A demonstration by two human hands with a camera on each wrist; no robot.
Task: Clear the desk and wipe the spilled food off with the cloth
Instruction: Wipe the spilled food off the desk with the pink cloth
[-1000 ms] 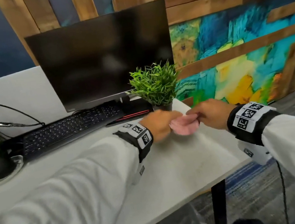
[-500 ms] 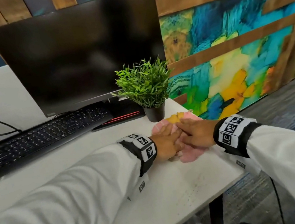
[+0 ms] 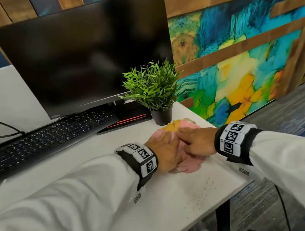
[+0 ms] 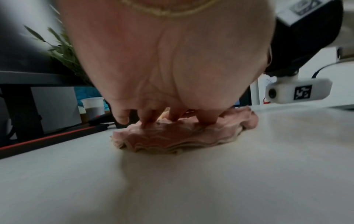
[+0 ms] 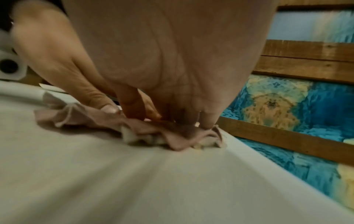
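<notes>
A pink cloth (image 3: 191, 164) with a yellow patch lies bunched on the white desk (image 3: 163, 205) near its right edge, just in front of the potted plant. My left hand (image 3: 166, 151) and right hand (image 3: 195, 142) lie side by side on top of it, fingers extended and pressing it flat to the desk. The left wrist view has the fingertips (image 4: 147, 121) pushed into the crumpled cloth (image 4: 172, 141). In the right wrist view the fingers (image 5: 206, 119) press the cloth (image 5: 172, 136) at the desk's edge. Small dark crumbs (image 3: 205, 191) dot the desk in front of the hands.
A small potted plant (image 3: 155, 90) stands just behind the cloth. A black monitor (image 3: 84, 56) and keyboard (image 3: 49, 137) fill the back of the desk. The desk's right edge (image 3: 239, 183) drops to carpet beside my right wrist. A white cup (image 4: 93, 106) stands behind the monitor stand.
A second ago both hands held the cloth bunched above the desk. They have lowered it onto the surface and now press it flat, having slid slightly toward the plant.
</notes>
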